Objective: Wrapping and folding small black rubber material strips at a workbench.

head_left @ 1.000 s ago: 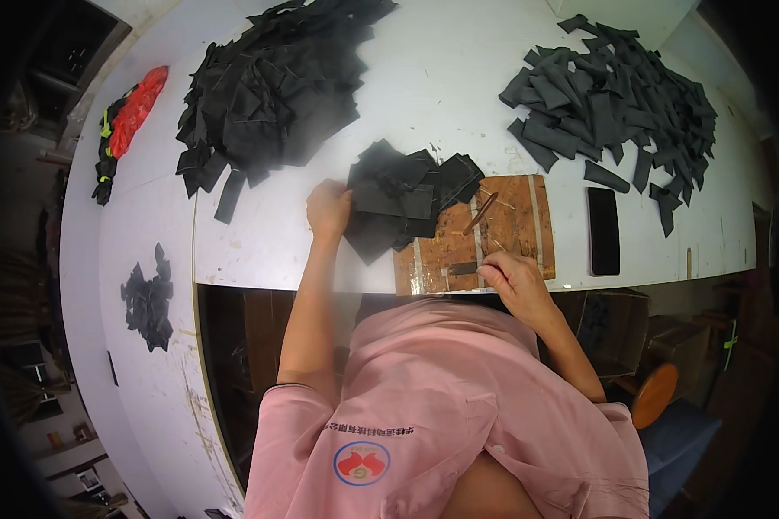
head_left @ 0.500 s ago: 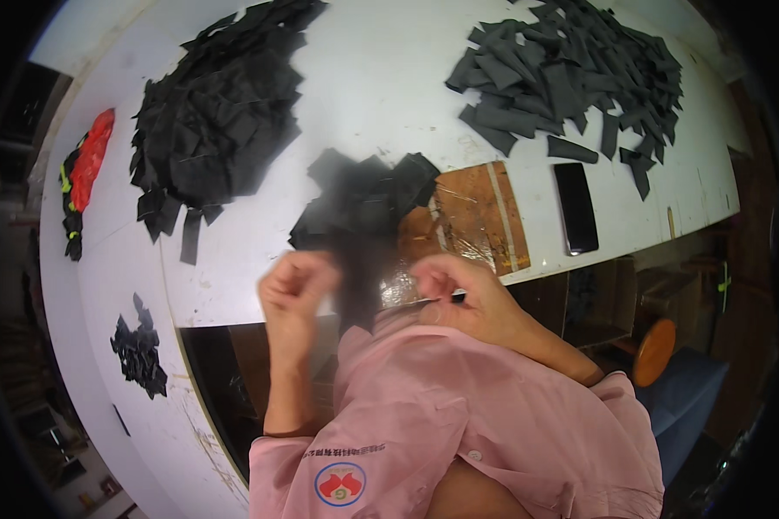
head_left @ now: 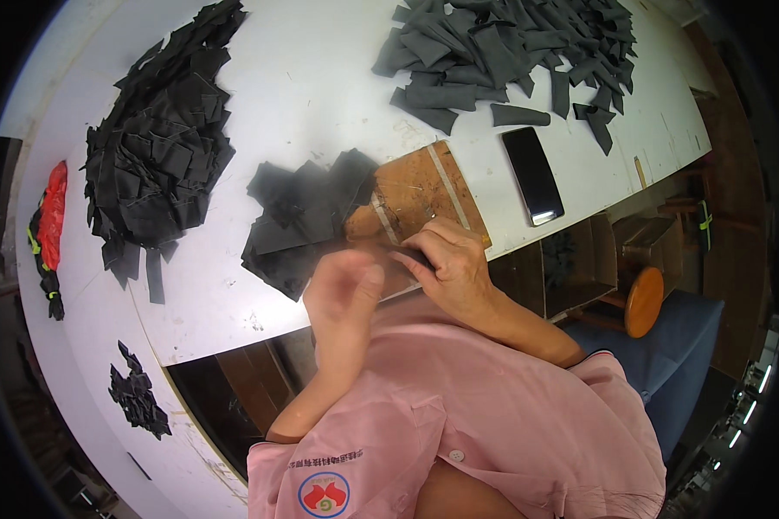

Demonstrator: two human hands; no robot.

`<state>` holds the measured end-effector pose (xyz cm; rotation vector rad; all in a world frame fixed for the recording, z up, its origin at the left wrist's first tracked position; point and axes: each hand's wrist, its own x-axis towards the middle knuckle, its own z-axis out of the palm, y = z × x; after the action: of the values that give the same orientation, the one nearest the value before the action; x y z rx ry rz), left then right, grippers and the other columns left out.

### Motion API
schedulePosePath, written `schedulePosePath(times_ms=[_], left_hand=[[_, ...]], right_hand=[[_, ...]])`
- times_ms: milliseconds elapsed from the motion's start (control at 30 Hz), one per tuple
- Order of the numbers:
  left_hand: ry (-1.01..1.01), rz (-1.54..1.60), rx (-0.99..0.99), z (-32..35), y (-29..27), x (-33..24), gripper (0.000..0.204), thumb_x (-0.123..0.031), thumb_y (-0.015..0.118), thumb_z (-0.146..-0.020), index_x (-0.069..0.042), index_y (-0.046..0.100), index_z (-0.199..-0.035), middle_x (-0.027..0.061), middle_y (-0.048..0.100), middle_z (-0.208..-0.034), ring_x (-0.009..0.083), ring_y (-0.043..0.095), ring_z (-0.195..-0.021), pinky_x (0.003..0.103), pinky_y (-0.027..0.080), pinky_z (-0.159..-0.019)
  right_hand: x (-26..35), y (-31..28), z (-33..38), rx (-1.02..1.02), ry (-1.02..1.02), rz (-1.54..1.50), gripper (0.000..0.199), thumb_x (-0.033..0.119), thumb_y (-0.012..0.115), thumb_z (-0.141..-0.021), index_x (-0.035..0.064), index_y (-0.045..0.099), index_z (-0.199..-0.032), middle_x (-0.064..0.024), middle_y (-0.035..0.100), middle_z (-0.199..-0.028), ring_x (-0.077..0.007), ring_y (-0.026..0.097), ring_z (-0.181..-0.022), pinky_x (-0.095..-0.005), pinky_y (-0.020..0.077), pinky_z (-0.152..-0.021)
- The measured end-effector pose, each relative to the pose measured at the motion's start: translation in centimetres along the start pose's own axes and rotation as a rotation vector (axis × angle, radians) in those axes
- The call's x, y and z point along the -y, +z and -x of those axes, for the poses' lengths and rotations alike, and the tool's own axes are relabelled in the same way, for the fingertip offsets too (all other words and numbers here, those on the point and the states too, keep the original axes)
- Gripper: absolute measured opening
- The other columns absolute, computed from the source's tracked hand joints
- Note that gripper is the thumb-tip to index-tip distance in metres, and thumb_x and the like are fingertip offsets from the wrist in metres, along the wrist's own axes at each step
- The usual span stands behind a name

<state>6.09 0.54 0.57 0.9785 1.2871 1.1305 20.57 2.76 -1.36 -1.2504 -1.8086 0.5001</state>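
Note:
At the table's front edge my two hands are close together. My right hand is closed in a pinch, thumb against fingers, with a small dark fabric piece showing between them. Beside it my left hand is smeared by motion; its thumb points up, and whether it holds anything is unclear. Just beyond the left hand lies a small heap of black fabric pieces. It borders a brown board with pale tape strips, which lies under and beyond my right hand.
A large black fabric heap lies at left, a dark grey heap at far right. A phone lies right of the board. Farther left are a red bundle and a small black pile. Cardboard boxes and a stool stand right.
The whole view has shifted. My hands have come together from farther apart. A blurred dark shape between my hands and the small heap no longer shows there.

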Motion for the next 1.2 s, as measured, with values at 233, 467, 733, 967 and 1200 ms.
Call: schedulePosePath(times_ms=[233,467,733,967,1200], left_hand=[[-0.233,0.17,0.103,-0.1,0.3,-1.3,0.015,-0.017,0.055,-0.082,-0.002,0.053,-0.084,0.0028,0.055,-0.073,0.0084,0.051,-0.063,0.02,0.039,-0.056],[-0.357,0.139,0.066,-1.3,0.3,-0.7,0.008,-0.01,0.055,-0.081,-0.004,0.054,-0.077,0.0016,0.056,-0.066,0.0072,0.049,-0.052,0.018,0.038,-0.049],[-0.002,-0.058,0.017,-0.5,0.1,1.7,0.004,0.002,0.058,-0.076,-0.002,0.056,-0.076,-0.0027,0.051,-0.063,0.0014,0.044,-0.055,0.016,0.035,-0.051],[0.424,-0.576,-0.043,0.1,0.9,1.1,0.014,0.003,0.058,-0.068,-0.001,0.054,-0.081,0.0143,0.056,-0.07,0.0297,0.055,-0.058,0.032,0.044,-0.051],[0.428,-0.457,-0.238,-0.9,0.8,2.5,0.011,0.002,0.059,-0.072,-0.001,0.053,-0.08,0.0038,0.057,-0.061,0.0072,0.05,-0.046,0.021,0.038,-0.04]], right_hand=[[-1.1,-0.1,0.5,0.034,-0.056,0.123,0.02,-0.005,0.059,-0.045,0.0017,0.047,-0.061,-0.0087,0.044,-0.061,-0.026,0.048,-0.057,-0.035,0.0388,-0.049],[-1.6,-0.1,0.4,0.048,-0.249,0.274,0.017,0.001,0.057,-0.049,0.0044,0.044,-0.058,-0.0063,0.04,-0.061,-0.0215,0.045,-0.058,-0.0322,0.0366,-0.047],[0.8,-1.4,0.2,0.333,0.133,-0.204,0.04,0.017,0.072,-0.056,0.0009,0.052,-0.087,-0.0102,0.05,-0.079,-0.0245,0.053,-0.07,-0.0328,0.0426,-0.059],[0.7,-0.4,0.3,0.158,-0.019,-0.144,0.021,-0.003,0.063,-0.065,-0.0005,0.054,-0.084,-0.0106,0.05,-0.074,-0.0231,0.052,-0.06,-0.0299,0.0424,-0.051],[-0.2,2.1,0.2,0.066,-0.064,0.079,0.021,-0.006,0.06,-0.06,-0.0006,0.053,-0.079,-0.0112,0.048,-0.071,-0.0269,0.052,-0.064,-0.0345,0.043,-0.052]])
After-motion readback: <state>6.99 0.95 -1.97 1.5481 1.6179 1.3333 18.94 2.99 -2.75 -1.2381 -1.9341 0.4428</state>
